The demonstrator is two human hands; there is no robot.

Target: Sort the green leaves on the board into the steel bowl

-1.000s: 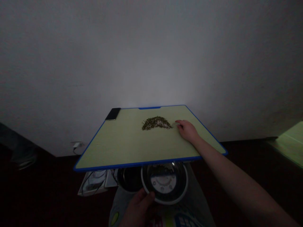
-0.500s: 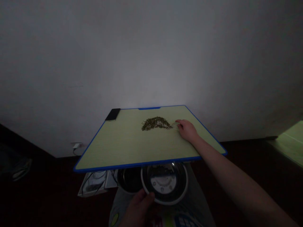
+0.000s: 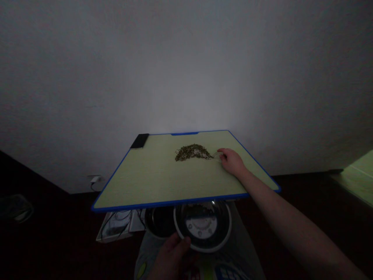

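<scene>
On the table (image 3: 151, 179), a low arc of small greenish-brown beans or seeds (image 3: 189, 152) lies spread out. At the right end of this pile, my right hand (image 3: 232, 161) is closed on a thin, pale, curved item (image 3: 215, 155); its kind is hard to make out in the dim light. The far end of that item touches the edge of the pile. Below the table's front edge, my left hand (image 3: 171, 252) grips the near-left rim of a shiny metal bowl (image 3: 208, 248), thumb over the rim. A few dark bits or reflections show inside the bowl.
A black phone (image 3: 140, 141) lies at the table's back-left corner, near the wall. Beside the metal bowl sits a second dark pot (image 3: 160, 221). Under the table on the left is a white box (image 3: 115, 229) with cables. A plugged-in charger (image 3: 94, 179) is on the wall.
My right hand and the pale item stay at the pile's right end, with barely any shift. My left hand keeps its hold on the bowl. The view has moved very slightly.
</scene>
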